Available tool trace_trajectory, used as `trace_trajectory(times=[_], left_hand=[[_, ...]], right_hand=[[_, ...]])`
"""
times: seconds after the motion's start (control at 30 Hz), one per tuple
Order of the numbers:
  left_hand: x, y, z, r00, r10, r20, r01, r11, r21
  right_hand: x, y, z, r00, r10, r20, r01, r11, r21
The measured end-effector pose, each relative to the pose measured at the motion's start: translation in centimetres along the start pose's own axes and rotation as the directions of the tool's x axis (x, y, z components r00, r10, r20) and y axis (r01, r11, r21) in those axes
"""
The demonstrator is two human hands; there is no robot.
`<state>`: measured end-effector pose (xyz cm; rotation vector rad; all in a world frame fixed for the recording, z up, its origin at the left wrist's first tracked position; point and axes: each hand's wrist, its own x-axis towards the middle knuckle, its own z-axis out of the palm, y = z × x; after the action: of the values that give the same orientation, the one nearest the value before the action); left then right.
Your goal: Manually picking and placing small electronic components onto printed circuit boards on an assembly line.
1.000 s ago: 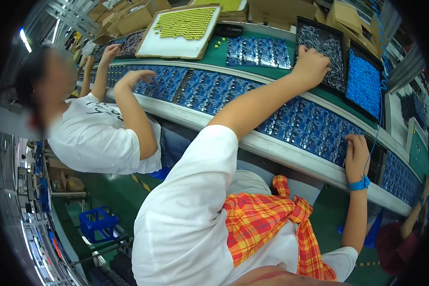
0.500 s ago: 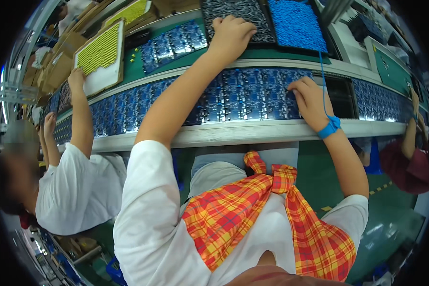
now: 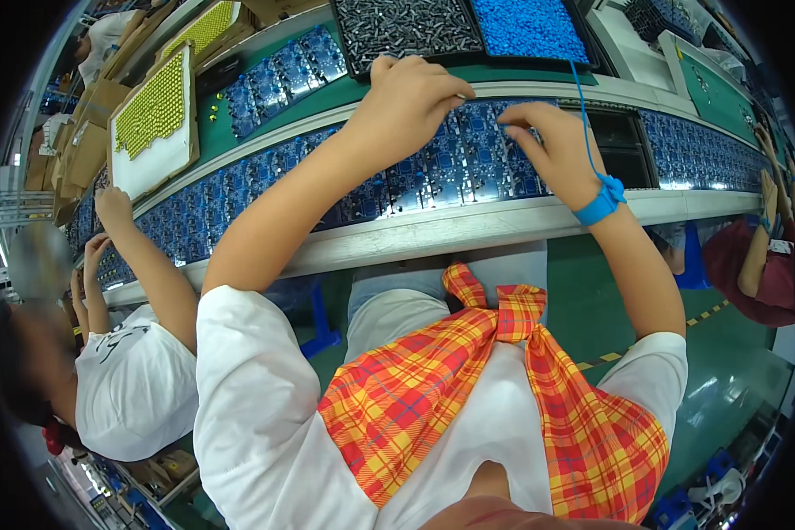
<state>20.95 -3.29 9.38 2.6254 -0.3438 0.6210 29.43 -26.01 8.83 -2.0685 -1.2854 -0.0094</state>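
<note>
My left hand (image 3: 412, 104) is over the row of blue circuit boards (image 3: 433, 172), just on the near side of the tray of small black cylindrical parts (image 3: 406, 31). Its thumb and forefinger pinch something tiny that I cannot make out. My right hand (image 3: 556, 148), with a blue wrist strap (image 3: 602, 201) on, hovers at the right part of the same row. Thumb and forefinger nearly meet there; what sits between them is too small to name. A second tray, heaped with small blue parts (image 3: 530, 34), stands beside the black one.
A blue cord (image 3: 583, 115) runs from the strap up to the trays. Further left lie more boards (image 3: 287, 75) and a board of yellow parts (image 3: 155, 115). A metal rail (image 3: 397, 225) edges the line. Co-workers sit left, in a white shirt (image 3: 137, 389), and right.
My left hand has come back from the black parts to above the boards, its fingers now pinched. My right hand has shifted left and farther over the boards. The whole view has tilted slightly.
</note>
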Motion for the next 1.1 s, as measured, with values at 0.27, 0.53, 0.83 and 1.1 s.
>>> trace_trajectory(times=[0.27, 0.53, 0.83, 1.1], left_hand=[[-2.4, -1.6, -1.4, 0.961, -0.171, 0.217, 0.206, 0.967, -0.151], [-3.7, -1.9, -2.4, 0.926, -0.249, 0.283, 0.320, 0.916, -0.242], [-4.5, -2.0, -2.5, 0.902, -0.293, 0.317, 0.383, 0.883, -0.272], [-4.8, -1.9, -2.6, 0.906, -0.284, 0.315, 0.372, 0.888, -0.271]], right_hand=[[0.5, -2.3, 2.7, 0.965, -0.063, 0.256, 0.070, 0.997, -0.018], [1.6, -2.1, 3.7, 0.978, -0.086, 0.188, 0.114, 0.983, -0.144], [3.9, -1.1, 4.9, 0.957, -0.059, 0.283, 0.158, 0.926, -0.342], [4.4, -1.4, 4.7, 0.944, -0.049, 0.327, 0.179, 0.907, -0.381]])
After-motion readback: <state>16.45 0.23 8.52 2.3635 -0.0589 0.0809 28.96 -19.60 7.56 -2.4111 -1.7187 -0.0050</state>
